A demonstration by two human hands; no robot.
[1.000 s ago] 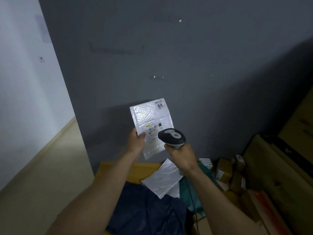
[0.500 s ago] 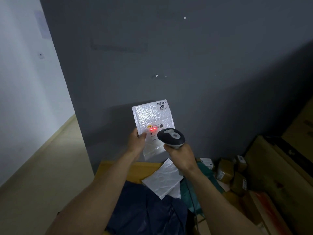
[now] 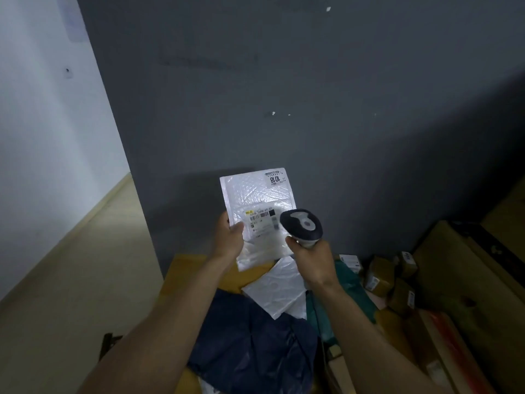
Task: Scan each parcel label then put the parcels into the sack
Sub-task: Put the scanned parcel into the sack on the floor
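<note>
Scanner faces mailer, both hand-held.

Fingers of the right hand hide the handle of the grey-and-black handheld scanner; left of them, print on the white bubble mailer is illegibly small.

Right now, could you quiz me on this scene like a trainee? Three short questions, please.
1. True or false: the left hand holds the white bubble mailer by its left edge.
2. What does the right hand grip? A) tape roll B) scanner C) pen
3. Does a red scan light show on the label?
Key: 1 true; 2 B; 3 no.
</note>
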